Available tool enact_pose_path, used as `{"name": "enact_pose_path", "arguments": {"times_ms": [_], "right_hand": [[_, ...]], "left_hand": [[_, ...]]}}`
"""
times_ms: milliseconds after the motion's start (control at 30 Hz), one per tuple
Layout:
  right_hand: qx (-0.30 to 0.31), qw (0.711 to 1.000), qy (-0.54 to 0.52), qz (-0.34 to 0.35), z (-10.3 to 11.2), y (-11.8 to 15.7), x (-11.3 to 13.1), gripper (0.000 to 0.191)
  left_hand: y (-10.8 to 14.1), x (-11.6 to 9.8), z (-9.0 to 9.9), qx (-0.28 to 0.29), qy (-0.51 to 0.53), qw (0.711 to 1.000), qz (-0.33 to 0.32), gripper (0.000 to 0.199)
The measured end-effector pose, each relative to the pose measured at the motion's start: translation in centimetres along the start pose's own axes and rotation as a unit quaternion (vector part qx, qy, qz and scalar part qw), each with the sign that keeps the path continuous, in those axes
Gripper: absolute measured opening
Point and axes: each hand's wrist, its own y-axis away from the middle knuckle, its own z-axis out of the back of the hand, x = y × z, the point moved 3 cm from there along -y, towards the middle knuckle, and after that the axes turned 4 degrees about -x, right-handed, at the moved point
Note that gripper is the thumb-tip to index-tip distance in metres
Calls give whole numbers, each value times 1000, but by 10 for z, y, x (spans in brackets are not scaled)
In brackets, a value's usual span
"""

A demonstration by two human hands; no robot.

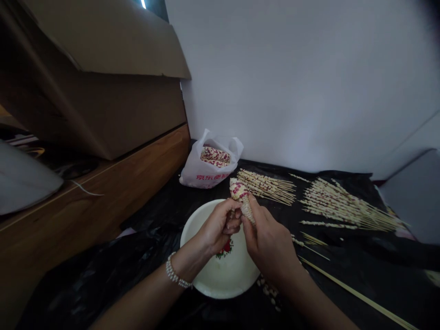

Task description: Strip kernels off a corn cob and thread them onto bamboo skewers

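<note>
Above the bowl, a speckled cream and dark-red corn cob (238,187) stands tilted between my hands. Kernels cover its upper end, while the lower part is bare and pale. My right hand (270,233) is wrapped round the lower part, hiding the bottom end. My left hand (220,227) is closed against the cob's left side, its thumb at the cob and its fingers curled; whether loose kernels lie inside them cannot be seen. Beneath is a white bowl (220,279) with a red and green print on its bottom, partly hidden by my left hand.
A white plastic bag (192,172) holds more corn cobs (216,156). Skewers threaded with kernels lie in two bundles, one nearer (264,185) and one at right (330,201). Bare sticks (350,286) and loose kernels (270,291) rest on black plastic sheeting (144,252). A cardboard box (137,110) stands left.
</note>
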Motion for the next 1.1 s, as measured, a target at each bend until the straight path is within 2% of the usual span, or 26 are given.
{"name": "enact_pose_path", "arguments": {"times_ms": [133,300,467,600,700,800,933,1100], "right_hand": [[2,1000,8,-7,-1,-1,-1,49],[-11,1000,17,1,-2,-1,-3,49],[-25,998,64,17,-4,1,-1,48],[-38,994,103,23,-8,3,2,48],[-35,994,97,24,-10,4,4,48],[-24,997,73,19,-9,3,2,49],[-19,999,48,12,-6,2,-3,49],[-26,999,41,15,-5,0,-4,49]], "left_hand": [[-1,1,1,-5,-12,1000,-27,20],[-1,1,1,-12,-3,1000,-13,25],[-2,1,0,-28,-41,998,-36,25],[-6,6,3,-32,-41,998,-23,20],[-8,7,5,-27,-51,997,-45,14],[-8,6,5,-23,-45,997,-65,16],[-6,5,4,5,-19,999,-34,13],[-6,5,5,4,-15,1000,-12,24]]}}
